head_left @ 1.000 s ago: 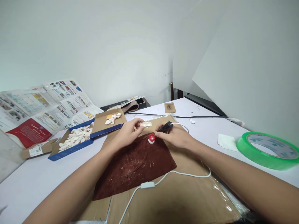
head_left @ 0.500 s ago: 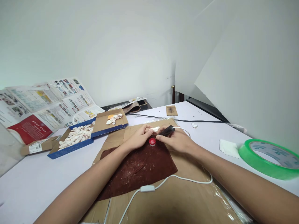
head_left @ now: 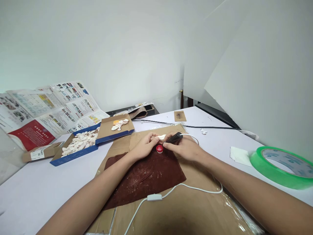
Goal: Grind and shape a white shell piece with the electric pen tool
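Note:
My left hand (head_left: 146, 145) is closed, its fingertips pinching a small flat white piece (head_left: 161, 137) that looks like a shell or chip. My right hand (head_left: 187, 148) grips a black-handled corded pen tool (head_left: 174, 138), its tip pointing left toward the white piece. The tip is too small to make out, so I cannot tell if it touches. Just below the fingers, a small red round cap or pot (head_left: 159, 149) rests on a dark brown cloth (head_left: 146, 176) dotted with white specks. A white cord (head_left: 193, 186) with an inline switch (head_left: 154, 197) crosses the cloth's lower edge.
Cardboard (head_left: 190, 209) lies under the cloth. At left, a blue-edged box (head_left: 73, 156) holds many white pieces; several more and an orange one lie on its lid (head_left: 105, 125). Green tape (head_left: 266, 169) and white tissue (head_left: 239, 156) are at right. A black cable (head_left: 207, 127) runs behind.
The white piece has shifted slightly between my fingers, and the pen tool has moved a touch. Both hands stay in nearly the same place.

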The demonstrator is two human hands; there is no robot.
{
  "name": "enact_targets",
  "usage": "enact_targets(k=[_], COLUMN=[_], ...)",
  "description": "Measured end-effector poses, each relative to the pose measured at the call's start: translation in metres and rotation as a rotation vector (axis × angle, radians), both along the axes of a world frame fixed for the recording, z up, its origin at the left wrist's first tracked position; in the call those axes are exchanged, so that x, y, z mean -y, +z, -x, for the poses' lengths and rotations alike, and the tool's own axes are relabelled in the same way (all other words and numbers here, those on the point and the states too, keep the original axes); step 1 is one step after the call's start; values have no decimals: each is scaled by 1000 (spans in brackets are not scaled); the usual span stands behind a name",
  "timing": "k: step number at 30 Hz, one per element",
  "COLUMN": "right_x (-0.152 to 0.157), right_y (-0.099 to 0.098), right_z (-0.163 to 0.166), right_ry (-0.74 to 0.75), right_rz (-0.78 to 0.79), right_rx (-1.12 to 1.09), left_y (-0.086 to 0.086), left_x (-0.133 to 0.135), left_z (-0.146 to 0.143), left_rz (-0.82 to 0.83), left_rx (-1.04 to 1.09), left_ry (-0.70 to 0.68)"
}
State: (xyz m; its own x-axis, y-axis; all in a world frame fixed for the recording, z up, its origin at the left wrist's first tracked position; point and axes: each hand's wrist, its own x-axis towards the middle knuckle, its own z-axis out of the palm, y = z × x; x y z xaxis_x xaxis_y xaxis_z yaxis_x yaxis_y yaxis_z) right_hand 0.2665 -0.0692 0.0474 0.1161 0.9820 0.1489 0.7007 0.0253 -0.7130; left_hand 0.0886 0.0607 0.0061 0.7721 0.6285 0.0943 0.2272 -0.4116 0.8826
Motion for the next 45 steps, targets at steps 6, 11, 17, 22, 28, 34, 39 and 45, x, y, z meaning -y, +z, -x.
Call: enact_targets(k=[6, 11, 17, 22, 28, 34, 39, 45], right_x=[0, -2, -1, -1, -2, -2, -2, -1], right_y=[0, -3, -2, 0, -3, -6, -5, -3], right_z=[1, 0, 1, 2, 1, -1, -1, 1], right_ry=[5, 3, -18, -33, -25, -17, -4, -23], right_rz=[25, 9, 36, 59, 21, -27, -32, -46], right_rx=[21, -3, 14, 15, 20, 37, 34, 64], left_y=[-2, -2, -3, -5, -8, -9, -9, -10], left_x=[1, 3, 3, 2, 1, 1, -1, -1], left_z=[0, 1, 1, 1, 0, 0, 1, 1], left_rz=[46, 54, 42, 72, 119, 153, 171, 123], left_rx=[54, 42, 32, 45, 103, 152, 174, 160], left_ry=[7, 12, 9, 14, 1, -18, -16, -2])
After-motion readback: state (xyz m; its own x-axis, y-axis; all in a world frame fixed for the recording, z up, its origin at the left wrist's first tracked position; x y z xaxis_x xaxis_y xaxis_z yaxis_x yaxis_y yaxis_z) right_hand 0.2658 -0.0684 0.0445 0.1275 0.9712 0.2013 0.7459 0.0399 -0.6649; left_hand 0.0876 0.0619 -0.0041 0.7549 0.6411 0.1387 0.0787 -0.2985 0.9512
